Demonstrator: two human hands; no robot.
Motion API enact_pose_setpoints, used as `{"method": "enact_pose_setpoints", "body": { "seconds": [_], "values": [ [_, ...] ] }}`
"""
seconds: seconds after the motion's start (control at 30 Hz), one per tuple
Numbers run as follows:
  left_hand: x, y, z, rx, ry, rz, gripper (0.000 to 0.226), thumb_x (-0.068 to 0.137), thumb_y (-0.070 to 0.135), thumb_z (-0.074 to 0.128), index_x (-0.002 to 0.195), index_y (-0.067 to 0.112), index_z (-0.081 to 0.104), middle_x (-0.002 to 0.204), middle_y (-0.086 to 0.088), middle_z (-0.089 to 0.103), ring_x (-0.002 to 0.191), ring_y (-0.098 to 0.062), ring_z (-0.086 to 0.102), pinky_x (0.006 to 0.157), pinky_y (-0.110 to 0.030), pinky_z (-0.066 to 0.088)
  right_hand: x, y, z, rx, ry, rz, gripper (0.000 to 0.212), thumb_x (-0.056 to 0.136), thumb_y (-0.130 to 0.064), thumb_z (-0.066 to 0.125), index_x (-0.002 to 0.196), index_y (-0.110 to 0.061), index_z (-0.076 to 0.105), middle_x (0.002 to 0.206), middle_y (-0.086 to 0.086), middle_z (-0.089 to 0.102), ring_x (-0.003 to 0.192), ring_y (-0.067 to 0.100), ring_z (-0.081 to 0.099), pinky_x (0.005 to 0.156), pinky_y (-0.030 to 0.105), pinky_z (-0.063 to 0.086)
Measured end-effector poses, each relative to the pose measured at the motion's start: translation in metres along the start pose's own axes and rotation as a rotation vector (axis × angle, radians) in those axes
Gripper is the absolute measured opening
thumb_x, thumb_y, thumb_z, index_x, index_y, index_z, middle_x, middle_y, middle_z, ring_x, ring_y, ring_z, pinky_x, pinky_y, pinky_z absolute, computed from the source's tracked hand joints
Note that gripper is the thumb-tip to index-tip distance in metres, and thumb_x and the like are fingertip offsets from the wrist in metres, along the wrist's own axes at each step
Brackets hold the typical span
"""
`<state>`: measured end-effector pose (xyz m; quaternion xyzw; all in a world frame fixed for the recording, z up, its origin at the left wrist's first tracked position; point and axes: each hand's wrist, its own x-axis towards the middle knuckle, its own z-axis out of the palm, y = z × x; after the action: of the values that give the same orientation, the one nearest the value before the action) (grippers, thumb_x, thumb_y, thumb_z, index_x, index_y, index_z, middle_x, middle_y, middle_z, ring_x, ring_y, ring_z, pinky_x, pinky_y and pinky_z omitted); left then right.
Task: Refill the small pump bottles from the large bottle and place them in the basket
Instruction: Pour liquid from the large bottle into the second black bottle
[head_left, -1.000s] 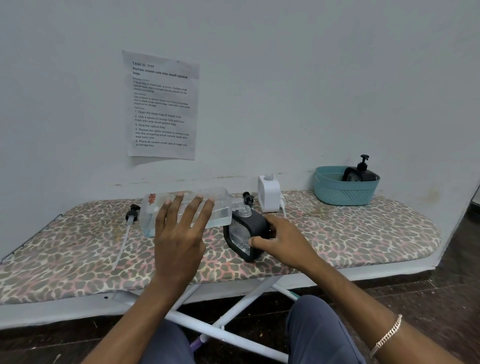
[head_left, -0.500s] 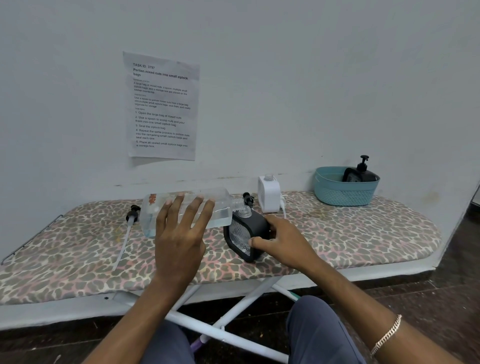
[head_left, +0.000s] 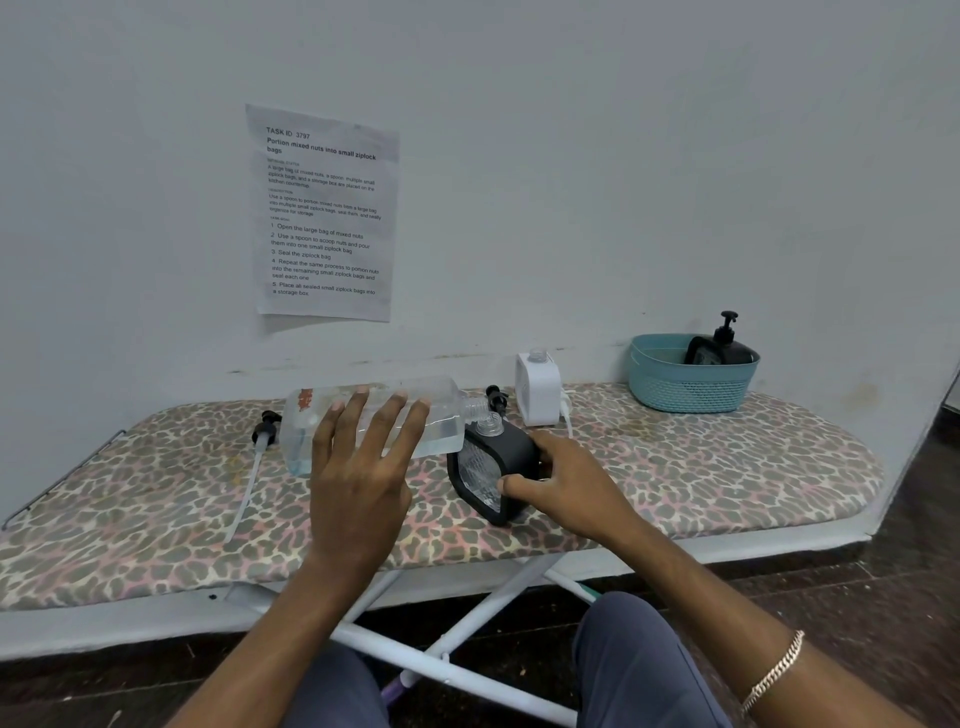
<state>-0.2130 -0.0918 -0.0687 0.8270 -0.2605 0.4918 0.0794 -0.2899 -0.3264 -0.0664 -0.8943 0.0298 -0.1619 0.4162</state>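
Observation:
My left hand (head_left: 358, 467) grips the large clear bottle (head_left: 311, 421), which lies tipped on its side with a little clear liquid inside. Its neck meets the open mouth of a small black-framed bottle (head_left: 483, 467). My right hand (head_left: 566, 486) holds that small bottle tilted on the ironing board (head_left: 701, 467). A white small bottle (head_left: 537, 387) stands uncapped behind. A black pump bottle (head_left: 719, 348) sits in the teal basket (head_left: 685, 387) at the far right.
A pump head with a long tube (head_left: 254, 462) lies on the board to the left of the large bottle. Another black pump head (head_left: 496, 397) lies behind the small bottle. A printed sheet (head_left: 324, 213) hangs on the wall.

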Motion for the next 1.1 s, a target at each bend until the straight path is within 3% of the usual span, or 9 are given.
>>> {"method": "enact_pose_setpoints", "body": {
  "seconds": [0.43, 1.1],
  "values": [
    [0.0003, -0.0003, 0.0012, 0.005, 0.014, 0.002, 0.079, 0.067, -0.02, 0.072, 0.139, 0.012, 0.067, 0.136, -0.013, 0.068, 0.131, -0.044, 0.056, 0.115, -0.056, 0.035, 0.0011, 0.002, 0.0016, 0.017, -0.005, 0.011, 0.042, 0.083, -0.039, 0.078, 0.121, -0.026, 0.068, 0.109, -0.009, 0.075, 0.098, 0.01, 0.071, 0.087, 0.039, 0.06],
    [-0.0003, -0.0005, 0.0016, 0.015, 0.022, 0.009, 0.079, 0.067, -0.02, 0.071, 0.139, 0.012, 0.067, 0.136, -0.013, 0.068, 0.132, -0.044, 0.056, 0.115, -0.056, 0.034, 0.0014, 0.0033, 0.0012, 0.021, -0.004, 0.004, 0.043, 0.084, -0.038, 0.079, 0.124, -0.027, 0.067, 0.111, -0.011, 0.074, 0.099, 0.008, 0.07, 0.085, 0.032, 0.058]
  ]
}}
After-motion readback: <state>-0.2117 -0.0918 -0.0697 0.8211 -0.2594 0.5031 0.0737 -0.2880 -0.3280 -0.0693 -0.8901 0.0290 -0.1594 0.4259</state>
